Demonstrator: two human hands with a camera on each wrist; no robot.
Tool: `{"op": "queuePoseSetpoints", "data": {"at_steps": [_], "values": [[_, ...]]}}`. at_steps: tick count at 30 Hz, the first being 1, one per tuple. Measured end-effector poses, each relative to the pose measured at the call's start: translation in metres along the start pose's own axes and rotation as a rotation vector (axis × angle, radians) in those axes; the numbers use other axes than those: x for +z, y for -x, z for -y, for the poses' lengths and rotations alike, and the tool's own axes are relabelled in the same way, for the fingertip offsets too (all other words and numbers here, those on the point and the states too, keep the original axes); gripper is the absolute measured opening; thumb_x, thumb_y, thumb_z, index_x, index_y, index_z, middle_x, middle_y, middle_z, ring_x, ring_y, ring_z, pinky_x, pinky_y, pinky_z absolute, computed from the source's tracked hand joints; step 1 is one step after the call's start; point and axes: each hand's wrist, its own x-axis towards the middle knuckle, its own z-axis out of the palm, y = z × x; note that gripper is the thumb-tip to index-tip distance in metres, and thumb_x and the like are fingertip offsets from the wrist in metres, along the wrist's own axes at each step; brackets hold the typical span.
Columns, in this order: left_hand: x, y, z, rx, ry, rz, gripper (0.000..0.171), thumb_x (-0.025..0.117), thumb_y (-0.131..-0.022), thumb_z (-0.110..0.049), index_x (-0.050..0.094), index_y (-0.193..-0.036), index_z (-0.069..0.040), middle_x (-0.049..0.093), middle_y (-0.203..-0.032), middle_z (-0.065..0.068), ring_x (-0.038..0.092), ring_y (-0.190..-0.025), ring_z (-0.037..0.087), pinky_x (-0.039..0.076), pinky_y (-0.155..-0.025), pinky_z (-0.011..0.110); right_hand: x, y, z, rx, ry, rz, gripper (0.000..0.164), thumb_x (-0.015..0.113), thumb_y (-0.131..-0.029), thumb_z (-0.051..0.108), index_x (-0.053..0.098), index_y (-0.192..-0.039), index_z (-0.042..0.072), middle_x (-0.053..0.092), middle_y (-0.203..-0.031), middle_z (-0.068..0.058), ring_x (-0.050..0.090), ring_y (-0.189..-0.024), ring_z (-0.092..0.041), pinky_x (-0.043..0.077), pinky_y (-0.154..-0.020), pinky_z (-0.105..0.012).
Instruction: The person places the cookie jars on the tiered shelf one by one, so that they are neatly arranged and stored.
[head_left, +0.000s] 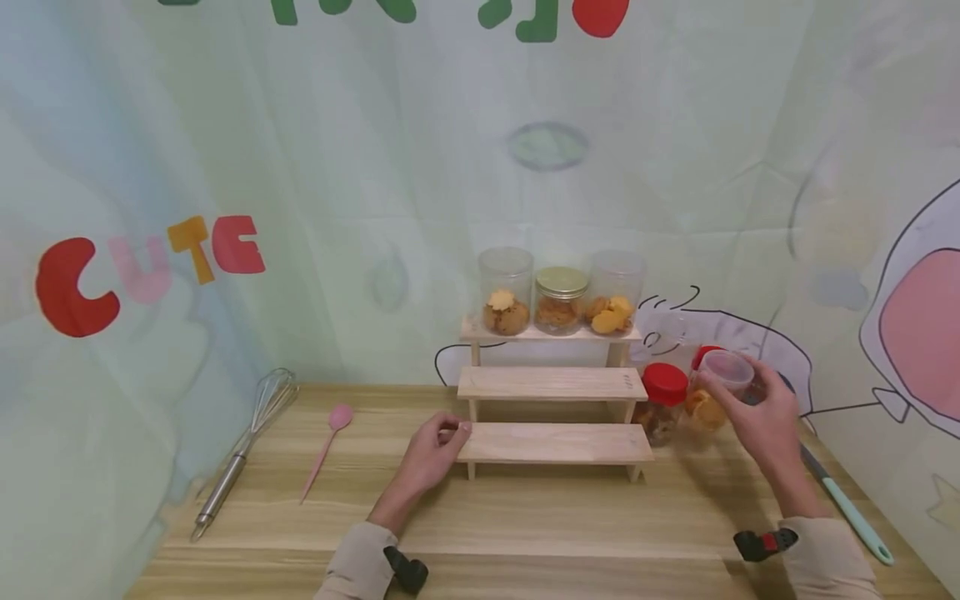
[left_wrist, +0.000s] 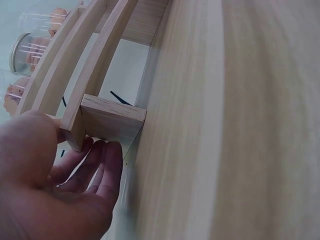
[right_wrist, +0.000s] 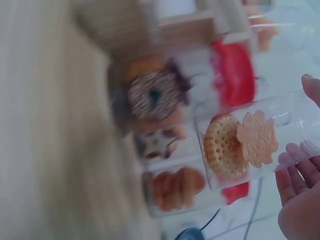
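Note:
My left hand (head_left: 437, 450) pinches the left end of the lowest step of a three-step wooden rack (head_left: 555, 442). In the left wrist view the thumb lies over the board's end, with the fingers (left_wrist: 107, 170) curled beneath it. To the right of the rack, my right hand (head_left: 767, 417) grips a clear jar (head_left: 723, 371) near its top. Round and flower-shaped cookies (right_wrist: 257, 137) lie inside that jar. Beside it is a red-lidded jar (head_left: 664, 387) of cookies, and another red lid shows partly behind the held jar.
Three cookie jars stand on the top step, the middle one with a gold lid (head_left: 562, 281). A whisk (head_left: 243, 450) and a pink spoon (head_left: 330, 442) lie at the left of the wooden table (head_left: 525, 525). A tool with a mint handle (head_left: 855, 521) lies at the right edge.

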Motion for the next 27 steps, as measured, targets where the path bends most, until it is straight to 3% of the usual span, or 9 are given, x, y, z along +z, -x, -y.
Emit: {"op": "queuePoseSetpoints", "data": {"at_steps": [7, 12, 17, 22, 27], "values": [[-0.001, 0.000, 0.001, 0.000, 0.000, 0.000, 0.034, 0.062, -0.111, -0.032, 0.067, -0.126, -0.001, 0.070, -0.127, 0.018, 0.071, -0.115, 0.029, 0.062, -0.093, 0.045, -0.009, 0.005, 0.034, -0.051, -0.059, -0.006, 0.069, 0.078, -0.100, 0.045, 0.052, -0.160, 0.021, 0.064, -0.146, -0.017, 0.054, -0.110, -0.002, 0.046, -0.081, -0.003], [-0.001, -0.001, 0.001, 0.004, 0.003, 0.004, 0.035, 0.061, -0.112, -0.032, 0.066, -0.127, -0.001, 0.071, -0.125, 0.018, 0.070, -0.113, 0.027, 0.061, -0.092, 0.043, -0.004, 0.014, 0.057, -0.122, -0.087, 0.026, 0.066, 0.079, -0.100, 0.038, 0.053, -0.159, 0.020, 0.065, -0.139, -0.009, 0.056, -0.108, -0.002, 0.049, -0.079, -0.005], [-0.001, -0.003, 0.001, -0.002, 0.009, 0.006, 0.033, 0.062, -0.111, -0.031, 0.066, -0.125, -0.002, 0.070, -0.125, 0.018, 0.070, -0.113, 0.028, 0.061, -0.092, 0.043, 0.013, 0.023, 0.073, -0.219, -0.151, 0.094, 0.062, 0.082, -0.099, 0.028, 0.057, -0.155, 0.017, 0.065, -0.133, -0.004, 0.061, -0.106, 0.001, 0.051, -0.084, -0.006], [0.000, -0.002, 0.002, -0.005, 0.017, 0.018, 0.032, 0.062, -0.112, -0.031, 0.066, -0.124, -0.002, 0.070, -0.127, 0.019, 0.071, -0.116, 0.031, 0.062, -0.093, 0.044, 0.040, 0.031, 0.092, -0.282, -0.171, 0.212, 0.064, 0.083, -0.098, 0.031, 0.057, -0.155, 0.017, 0.068, -0.136, -0.010, 0.066, -0.109, -0.012, 0.056, -0.084, -0.011], [0.000, -0.002, 0.002, 0.003, 0.029, 0.017, 0.032, 0.061, -0.112, -0.030, 0.065, -0.124, -0.001, 0.070, -0.128, 0.020, 0.071, -0.118, 0.032, 0.062, -0.094, 0.045, 0.071, 0.031, 0.116, -0.304, -0.194, 0.297, 0.065, 0.085, -0.096, 0.039, 0.059, -0.152, 0.018, 0.068, -0.138, -0.007, 0.066, -0.120, -0.024, 0.055, -0.091, -0.016]]}}
